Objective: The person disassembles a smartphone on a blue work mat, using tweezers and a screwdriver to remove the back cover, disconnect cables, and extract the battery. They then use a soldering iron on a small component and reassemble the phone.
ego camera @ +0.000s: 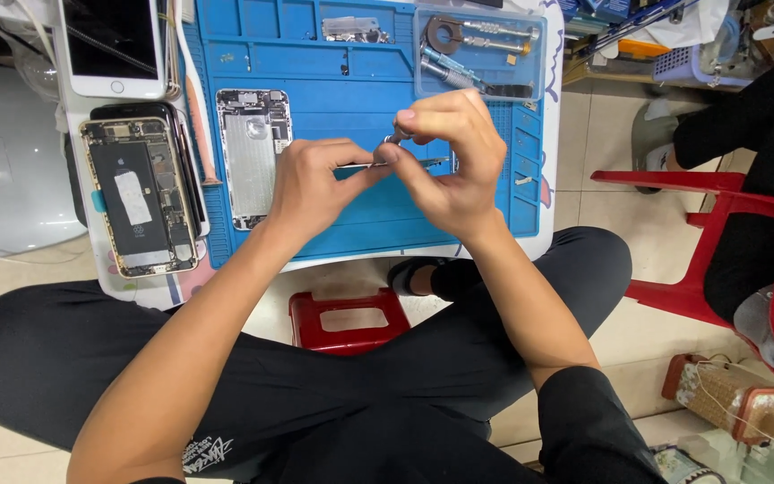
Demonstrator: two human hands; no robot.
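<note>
1. Blue mat [351, 224] covers the desk [548, 215] under both your hands, which meet just above its middle.
2. Your left hand [311, 188] is curled, thumb and fingers pressed together on a thin metal tool [405, 164] that runs across toward your right hand.
3. Your right hand [450, 161] pinches a small metal part [396, 137] between thumb and forefinger, just above the tool; what the part is cannot be told.
4. Just left of your left hand lies a silver phone shell [253, 152], flat on the mat with its inside up.
5. Further left of that hand, off the mat, an opened phone [136, 197] shows its black battery, and a white phone [114, 45] lies beyond it, screen up.
6. Beyond your right hand a clear plastic box [481, 54] holds screwdrivers and a round part.
7. Below your hands a red stool [347, 318] stands on the floor between your knees.
8. Well to the right of your right hand, another person in black sits on a red chair [745, 215].
</note>
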